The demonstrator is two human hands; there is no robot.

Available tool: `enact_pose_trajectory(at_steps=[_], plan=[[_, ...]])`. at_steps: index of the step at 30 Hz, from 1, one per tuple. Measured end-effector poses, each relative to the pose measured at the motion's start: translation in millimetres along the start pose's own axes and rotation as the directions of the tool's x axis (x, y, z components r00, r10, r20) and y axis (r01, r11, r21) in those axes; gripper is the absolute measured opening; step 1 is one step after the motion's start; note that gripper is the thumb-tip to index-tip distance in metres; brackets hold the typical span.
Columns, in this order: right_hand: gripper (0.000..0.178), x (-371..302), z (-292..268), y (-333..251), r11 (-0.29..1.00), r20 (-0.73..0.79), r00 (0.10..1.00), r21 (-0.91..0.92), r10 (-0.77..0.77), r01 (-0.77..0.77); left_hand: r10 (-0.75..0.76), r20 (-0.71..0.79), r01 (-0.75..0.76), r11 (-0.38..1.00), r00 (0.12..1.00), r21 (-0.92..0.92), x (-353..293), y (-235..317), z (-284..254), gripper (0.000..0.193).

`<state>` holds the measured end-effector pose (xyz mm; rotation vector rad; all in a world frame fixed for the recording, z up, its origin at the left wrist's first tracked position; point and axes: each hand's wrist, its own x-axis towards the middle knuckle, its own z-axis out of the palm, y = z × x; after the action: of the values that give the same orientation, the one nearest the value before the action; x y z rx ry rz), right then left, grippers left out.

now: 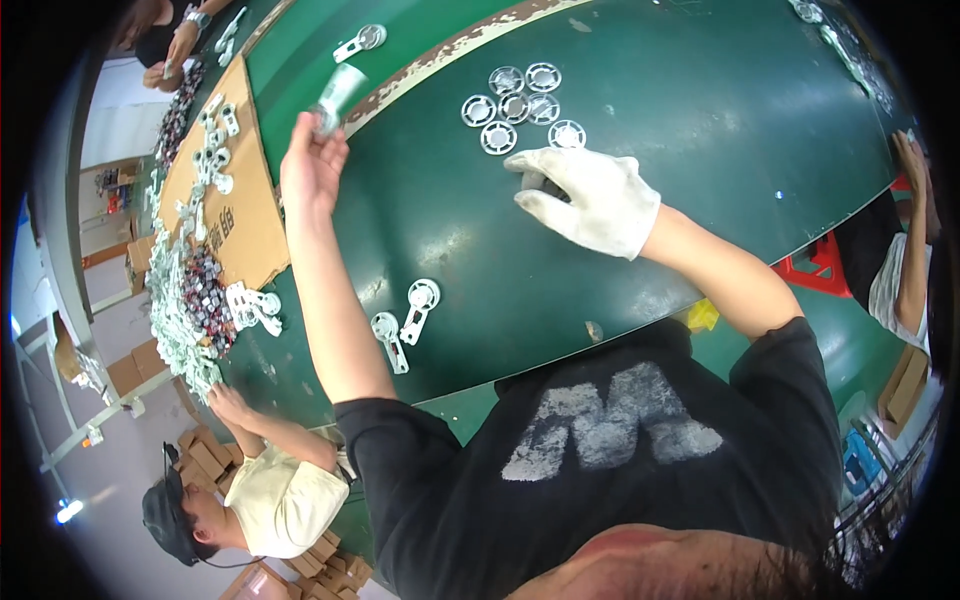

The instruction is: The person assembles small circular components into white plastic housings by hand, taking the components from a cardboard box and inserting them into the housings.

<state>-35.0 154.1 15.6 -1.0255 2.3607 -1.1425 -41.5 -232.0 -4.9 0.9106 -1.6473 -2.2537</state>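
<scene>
My bare left hand point(316, 165) reaches to the far left and is closed on a pale long part point(343, 92), smeared by motion. Its shape resembles the white handled part with a round end point(361, 42) lying beyond it. White-gloved, my right hand point(592, 198) hovers at the middle of the green table, thumb and fingers apart, with nothing clearly visible between them. Just past its fingertips sits one round spoked disc point(567, 134). Several more such discs point(513, 107) are grouped farther off. Two handled parts point(422, 298) with round ends rest to the right of my left forearm.
A cardboard sheet point(240, 190) with several white parts lies at the left, beside a large heap of pale parts point(180, 300) and small dark pieces point(208, 290). Co-workers sit at left, far left and right. A red stool point(822, 268) stands by the right edge.
</scene>
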Motion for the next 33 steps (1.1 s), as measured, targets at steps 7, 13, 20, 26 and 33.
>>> enact_pose_trajectory(at_steps=[7,13,20,26,33], plan=[[0.031,1,8,7,0.974,-0.003,0.986,-0.153,-0.167,0.165,0.296,0.025,-0.266,0.814,0.955,0.516,-30,22,-12,0.052],[0.032,-3,5,10,0.978,0.034,0.991,-0.162,-0.13,0.134,-0.018,0.38,-0.379,0.034,0.925,0.925,-175,-3,7,0.041],[0.047,0,4,-10,0.992,0.269,0.963,-0.118,-0.008,0.041,-0.059,0.432,-0.432,0.021,0.9,0.902,-213,-29,30,0.046],[0.056,3,15,-16,0.97,0.17,0.977,0.225,-0.132,0.092,0.383,0.607,-0.658,0.678,0.697,0.328,-188,-53,85,0.046],[0.038,24,-6,22,0.987,-0.399,0.904,0.096,0.155,-0.126,0.473,0.59,-0.661,-0.022,0.654,0.75,-131,-99,115,0.042]])
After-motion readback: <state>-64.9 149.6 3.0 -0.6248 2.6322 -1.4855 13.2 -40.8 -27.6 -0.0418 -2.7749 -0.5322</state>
